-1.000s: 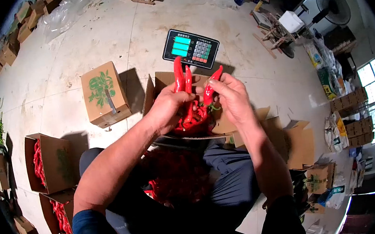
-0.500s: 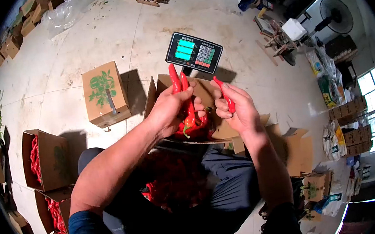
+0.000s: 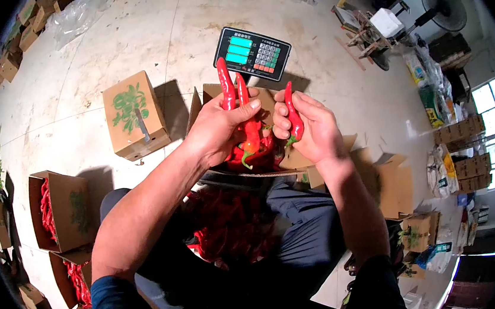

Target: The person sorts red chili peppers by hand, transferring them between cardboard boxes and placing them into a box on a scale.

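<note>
My left hand point(image 3: 221, 126) is closed around a couple of long red chili peppers point(image 3: 226, 85), their tips pointing up and one green stem hanging below the fingers. My right hand point(image 3: 311, 125) pinches a single red chili pepper point(image 3: 295, 115) between thumb and fingers, tip up and green stem down. Both hands are above an open cardboard box point(image 3: 195, 109), in which more red peppers point(image 3: 265, 156) lie, partly covered by my hands. Just behind the box stands a scale display point(image 3: 253, 54) with lit green screens and a keypad.
A closed carton point(image 3: 135, 114) with a green print stands left of the scale. Open boxes point(image 3: 69, 210) of red peppers are at the lower left. More red peppers point(image 3: 231, 227) lie between my legs. A fan point(image 3: 443, 7) stands at the upper right.
The pepper in my right hand has turned more upright, and its green stem now shows below. Both hands have risen slightly in view. My left hand keeps its peppers.
</note>
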Demonstrator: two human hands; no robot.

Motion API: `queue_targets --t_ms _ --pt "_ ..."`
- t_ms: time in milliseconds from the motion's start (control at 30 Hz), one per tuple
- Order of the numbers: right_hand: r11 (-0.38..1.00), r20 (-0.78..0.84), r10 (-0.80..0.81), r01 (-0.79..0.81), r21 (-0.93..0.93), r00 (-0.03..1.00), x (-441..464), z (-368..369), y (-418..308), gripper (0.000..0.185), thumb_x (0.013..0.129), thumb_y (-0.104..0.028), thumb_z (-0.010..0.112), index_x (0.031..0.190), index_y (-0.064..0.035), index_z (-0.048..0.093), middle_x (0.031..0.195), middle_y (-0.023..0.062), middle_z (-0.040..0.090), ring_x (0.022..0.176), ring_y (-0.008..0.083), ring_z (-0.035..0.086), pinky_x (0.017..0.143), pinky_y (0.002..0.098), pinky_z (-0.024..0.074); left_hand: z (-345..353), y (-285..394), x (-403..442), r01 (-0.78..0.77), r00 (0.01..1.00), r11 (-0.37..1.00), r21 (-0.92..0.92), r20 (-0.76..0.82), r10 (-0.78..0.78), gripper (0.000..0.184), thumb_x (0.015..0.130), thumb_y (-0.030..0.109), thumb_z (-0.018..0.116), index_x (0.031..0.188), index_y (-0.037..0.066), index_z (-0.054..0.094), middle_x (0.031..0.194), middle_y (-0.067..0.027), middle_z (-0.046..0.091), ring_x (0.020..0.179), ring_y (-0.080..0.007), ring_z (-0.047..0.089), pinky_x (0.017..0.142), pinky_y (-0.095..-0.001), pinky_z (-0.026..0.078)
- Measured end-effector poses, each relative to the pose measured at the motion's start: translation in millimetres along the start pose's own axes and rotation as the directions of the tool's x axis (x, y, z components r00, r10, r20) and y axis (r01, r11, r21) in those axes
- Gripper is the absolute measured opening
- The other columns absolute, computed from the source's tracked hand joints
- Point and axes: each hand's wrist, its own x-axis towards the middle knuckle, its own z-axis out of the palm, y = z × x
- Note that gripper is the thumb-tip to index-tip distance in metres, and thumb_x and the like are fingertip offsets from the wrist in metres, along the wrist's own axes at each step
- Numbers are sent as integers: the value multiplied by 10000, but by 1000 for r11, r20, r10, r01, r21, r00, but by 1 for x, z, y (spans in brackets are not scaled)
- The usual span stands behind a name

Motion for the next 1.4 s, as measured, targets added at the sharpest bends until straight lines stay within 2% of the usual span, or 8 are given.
queue_targets --t_ms 167,300,433,667,833,933,1067,1400 --pt "969 -120 52 -79 -235 991 -2 5 6 218 988 -176 511 1076 14 574 816 32 551 640 119 494 559 258 386 -3 -1 6 -92 993 996 -1 -71 92 239 921 53 646 1141 12 562 1007 -108 623 946 -242 638 816 -429 559" --pt "769 -272 -29 -152 -621 962 1 17 25 249 852 -157 742 1017 -17 619 711 -38 552 541 54 439 491 217 345 0 -2 6 -145 981 989 -31 -131 140 237 905 50 667 1115 2 568 1026 -117 617 993 -246 623 866 -422 538" --pt "578 -199 -176 -62 -813 964 5 21 43 185 825 -180 746 850 -28 645 720 16 617 598 33 474 501 233 367 0 -5 11 -148 983 989 0 -106 148 197 912 94 673 1078 15 603 1047 -121 646 967 -225 632 851 -382 539" --pt "923 -273 58 -157 -352 960 1 20 16 154 857 -183 625 854 -29 628 716 11 594 529 86 493 461 239 370 -2 11 5 -57 962 984 -168 253 99 351 961 134 591 1268 -18 515 1274 -196 589 1192 -297 575 1036 -429 473" --pt "973 112 230 -229 -27 967 -1 -6 13 221 865 -155 572 974 21 649 749 56 603 553 119 519 485 255 417 -6 14 0 -112 950 994 -7 292 109 331 953 110 593 1249 -24 528 1256 -183 604 1167 -267 597 1031 -430 479" --pt "935 -117 153 -182 -303 981 -7 15 10 233 871 -173 572 992 11 647 739 32 594 550 95 490 480 249 385 -3 16 -4 -123 946 992 15 304 113 301 945 88 605 1219 -17 539 1187 -160 630 1135 -252 611 997 -414 504" --pt "821 -94 -61 -3 -571 994 -9 17 9 176 918 -170 592 995 -17 630 739 -19 575 557 38 428 481 207 337 -4 15 0 -144 939 990 -5 315 138 294 923 44 623 1198 -11 535 1123 -143 640 1090 -250 628 973 -399 519" --pt "728 -66 -124 46 -684 990 -12 18 9 218 882 -179 667 1006 -5 625 755 -25 580 566 34 431 491 200 341 1 9 2 -171 964 984 39 215 159 296 887 7 663 1168 -4 569 1045 -105 660 972 -220 658 907 -368 537"
